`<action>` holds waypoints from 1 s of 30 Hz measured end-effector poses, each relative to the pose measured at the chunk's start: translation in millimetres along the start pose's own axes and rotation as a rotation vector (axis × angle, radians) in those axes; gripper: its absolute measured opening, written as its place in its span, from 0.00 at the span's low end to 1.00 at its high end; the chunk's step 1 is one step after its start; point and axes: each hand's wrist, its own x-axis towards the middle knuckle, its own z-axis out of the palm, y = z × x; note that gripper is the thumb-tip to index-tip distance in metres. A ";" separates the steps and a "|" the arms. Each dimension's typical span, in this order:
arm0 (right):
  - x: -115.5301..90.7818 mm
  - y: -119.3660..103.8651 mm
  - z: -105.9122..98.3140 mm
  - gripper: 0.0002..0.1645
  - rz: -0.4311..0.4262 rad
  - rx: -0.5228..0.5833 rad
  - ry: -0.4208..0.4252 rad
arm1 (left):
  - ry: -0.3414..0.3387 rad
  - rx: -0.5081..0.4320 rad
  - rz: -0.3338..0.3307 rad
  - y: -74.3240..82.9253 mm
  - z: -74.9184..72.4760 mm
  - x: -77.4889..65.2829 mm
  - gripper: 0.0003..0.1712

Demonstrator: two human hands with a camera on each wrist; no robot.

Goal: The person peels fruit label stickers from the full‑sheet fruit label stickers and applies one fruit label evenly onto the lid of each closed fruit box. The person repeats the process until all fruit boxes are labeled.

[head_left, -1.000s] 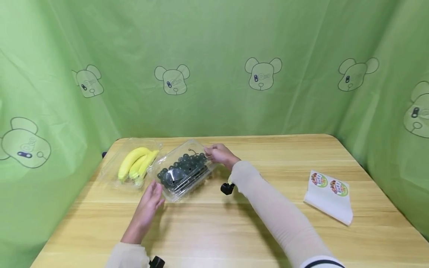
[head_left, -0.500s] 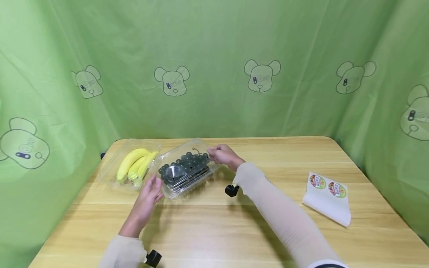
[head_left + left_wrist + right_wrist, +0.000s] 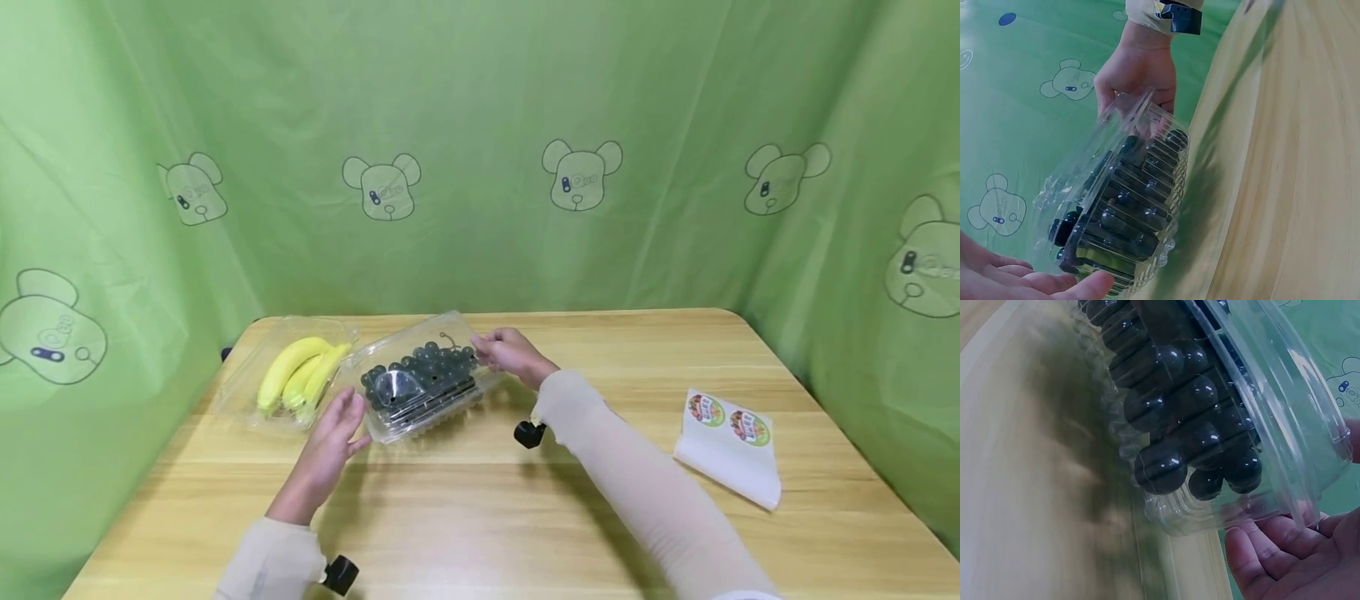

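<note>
A clear plastic clamshell box (image 3: 382, 354) with dark grapes (image 3: 420, 375) inside is held tilted just over the table. My right hand (image 3: 513, 354) grips its right end, thumb on the lid side and fingers beneath, as the right wrist view shows. At the box's left end is my left hand (image 3: 330, 446), palm turned toward it and fingers nearly straight. In the left wrist view the left fingertips (image 3: 1094, 286) lie against or very close to the near end; contact is hard to tell. The box's shadow falls on the wood below.
Left of the box, yellow bananas (image 3: 300, 375) sit in another clear plastic box (image 3: 232, 392). A white sheet (image 3: 731, 467) with round fruit stickers (image 3: 750, 427) lies at the right of the wooden table (image 3: 480, 525). A green curtain (image 3: 480, 250) surrounds the table.
The grape box has shifted slightly to the right along with my right hand. My left hand stays by its left end. The head view has tilted up a little.
</note>
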 end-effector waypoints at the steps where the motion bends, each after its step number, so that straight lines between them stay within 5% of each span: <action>1: -0.4 1.3 -0.8 0.21 0.002 0.002 0.001 | 0.001 -0.007 0.000 -0.2 0.2 0.2 0.45; 30: -23.6 11.9 -21.2 0.19 0.005 0.005 0.069 | -0.071 -0.097 0.047 5.7 9.3 26.7 0.43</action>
